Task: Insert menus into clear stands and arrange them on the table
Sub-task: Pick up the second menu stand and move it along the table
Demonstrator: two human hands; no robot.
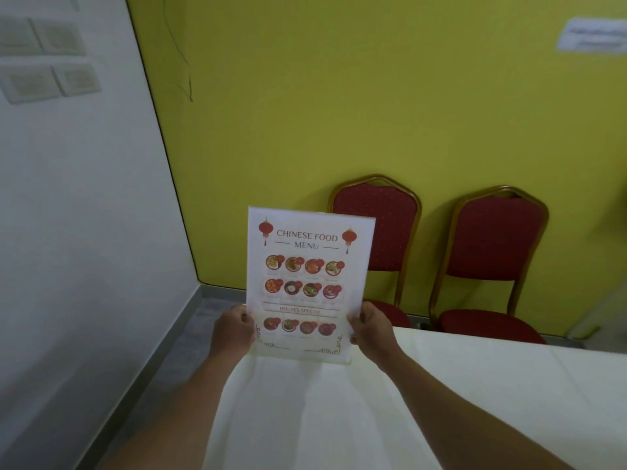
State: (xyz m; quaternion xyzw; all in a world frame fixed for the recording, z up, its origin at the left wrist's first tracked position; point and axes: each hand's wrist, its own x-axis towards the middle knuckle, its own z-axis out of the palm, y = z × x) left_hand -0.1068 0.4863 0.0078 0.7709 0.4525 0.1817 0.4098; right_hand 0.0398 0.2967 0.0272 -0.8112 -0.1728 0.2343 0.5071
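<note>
A white "Chinese Food Menu" sheet with red lanterns and dish photos sits inside a clear stand (307, 283), held upright above the far left corner of the table (475, 385). My left hand (234, 329) grips the stand's lower left edge. On the lower right edge, my right hand (371, 329) grips it too. The stand's clear rim shows along the top and bottom of the sheet. Its base hovers just over the white tablecloth; I cannot tell whether it touches.
Two red padded chairs with gold frames, one (383, 239) nearer the stand and one (492, 262) to the right, stand against the yellow wall beyond the table. A white wall and grey floor strip (142, 368) run along the left.
</note>
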